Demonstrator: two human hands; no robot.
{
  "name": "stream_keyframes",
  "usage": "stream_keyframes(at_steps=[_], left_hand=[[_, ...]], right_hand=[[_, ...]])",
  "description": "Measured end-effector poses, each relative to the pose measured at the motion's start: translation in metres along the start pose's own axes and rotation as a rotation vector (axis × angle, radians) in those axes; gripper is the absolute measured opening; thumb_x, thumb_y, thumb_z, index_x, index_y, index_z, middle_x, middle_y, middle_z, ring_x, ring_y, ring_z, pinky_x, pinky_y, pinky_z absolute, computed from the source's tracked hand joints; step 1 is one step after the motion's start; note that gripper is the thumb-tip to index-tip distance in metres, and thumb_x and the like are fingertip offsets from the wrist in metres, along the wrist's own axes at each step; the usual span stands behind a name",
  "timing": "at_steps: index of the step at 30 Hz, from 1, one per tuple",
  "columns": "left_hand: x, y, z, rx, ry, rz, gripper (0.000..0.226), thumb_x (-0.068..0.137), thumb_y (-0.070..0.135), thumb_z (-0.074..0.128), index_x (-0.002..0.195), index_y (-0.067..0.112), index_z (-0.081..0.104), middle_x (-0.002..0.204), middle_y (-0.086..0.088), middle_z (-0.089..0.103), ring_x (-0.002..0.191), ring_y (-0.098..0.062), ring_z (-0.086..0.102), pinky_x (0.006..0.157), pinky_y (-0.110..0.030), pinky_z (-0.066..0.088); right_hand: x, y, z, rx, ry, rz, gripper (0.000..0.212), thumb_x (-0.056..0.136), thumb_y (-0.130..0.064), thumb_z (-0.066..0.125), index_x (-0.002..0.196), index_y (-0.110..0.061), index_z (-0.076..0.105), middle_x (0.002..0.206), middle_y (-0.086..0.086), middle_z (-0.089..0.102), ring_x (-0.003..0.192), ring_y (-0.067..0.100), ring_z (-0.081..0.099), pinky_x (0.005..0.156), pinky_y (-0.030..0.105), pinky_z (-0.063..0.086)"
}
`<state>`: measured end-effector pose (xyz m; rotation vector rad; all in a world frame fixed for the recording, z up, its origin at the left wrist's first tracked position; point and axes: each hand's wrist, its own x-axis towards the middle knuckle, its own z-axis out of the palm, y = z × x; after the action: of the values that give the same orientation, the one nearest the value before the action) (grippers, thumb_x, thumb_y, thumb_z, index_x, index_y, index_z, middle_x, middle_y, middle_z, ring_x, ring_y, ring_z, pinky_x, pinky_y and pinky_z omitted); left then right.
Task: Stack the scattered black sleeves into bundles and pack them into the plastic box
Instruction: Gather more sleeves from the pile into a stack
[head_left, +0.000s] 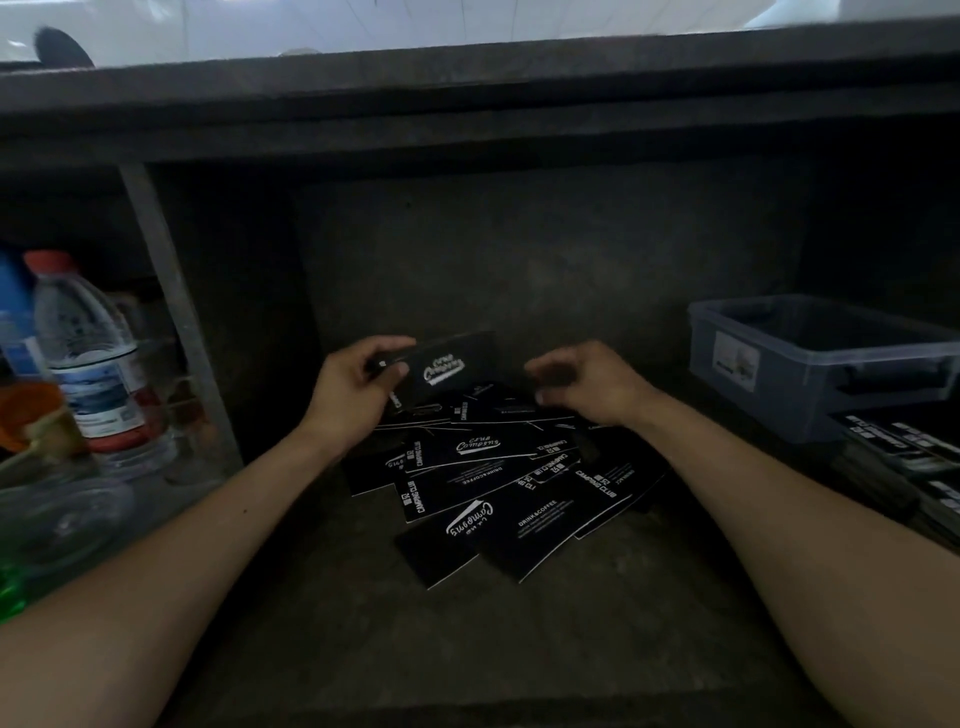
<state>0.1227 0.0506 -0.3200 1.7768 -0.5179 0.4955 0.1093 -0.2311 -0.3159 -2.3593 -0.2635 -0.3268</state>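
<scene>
Left grip (358, 379) clamps small bundle (441, 364); right grip (587, 382) curled over scattered sleeves (493, 493), hold unclear. Step: gathering. Next, likely: add another sleeve, edges squared; box (821, 364) far right.

The sleeve (447, 364) in my left hand (353, 384) is thin matt black card printed in white, like the scattered sleeves (493, 488) below it. They lie on a rough, dull, dark shelf (467, 639). The plastic box (810, 364) at far right is smooth, translucent grey. The bottle (88, 343) at left is clear plastic, glossy where the light catches it.
</scene>
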Motion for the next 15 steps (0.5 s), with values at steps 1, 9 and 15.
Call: stream_keyframes(at_steps=[1,9,15], left_hand=[[0.001,-0.004,-0.002,0.005,0.008,-0.034,0.032,0.095,-0.003,0.059,0.108,0.025,0.069,0.1,0.009,0.072,0.084,0.001,0.069,0.075,-0.011,0.053],[-0.002,-0.015,-0.002,0.092,-0.198,-0.144,0.039,0.099,-0.005,0.05,0.114,0.028,0.064,0.114,0.0,0.068,0.095,-0.002,0.064,0.08,-0.008,0.052],[-0.004,-0.011,-0.001,0.053,-0.284,-0.155,0.043,0.097,-0.008,0.051,0.119,0.026,0.063,0.111,0.007,0.067,0.098,-0.001,0.064,0.083,-0.011,0.054]], right_hand=[[-0.001,0.004,-0.002,-0.146,-0.109,0.01,0.037,0.082,-0.015,0.077,0.117,-0.025,0.071,0.125,-0.003,0.067,0.114,0.012,0.061,0.108,0.031,0.044],[-0.016,-0.008,-0.021,-0.314,-0.299,0.054,0.038,0.078,-0.028,0.08,0.115,-0.034,0.072,0.113,-0.01,0.07,0.102,0.008,0.064,0.097,0.025,0.049],[-0.022,-0.009,-0.027,-0.228,-0.279,0.027,0.033,0.072,-0.024,0.084,0.103,-0.033,0.077,0.092,-0.015,0.072,0.089,0.004,0.066,0.082,0.019,0.05]])
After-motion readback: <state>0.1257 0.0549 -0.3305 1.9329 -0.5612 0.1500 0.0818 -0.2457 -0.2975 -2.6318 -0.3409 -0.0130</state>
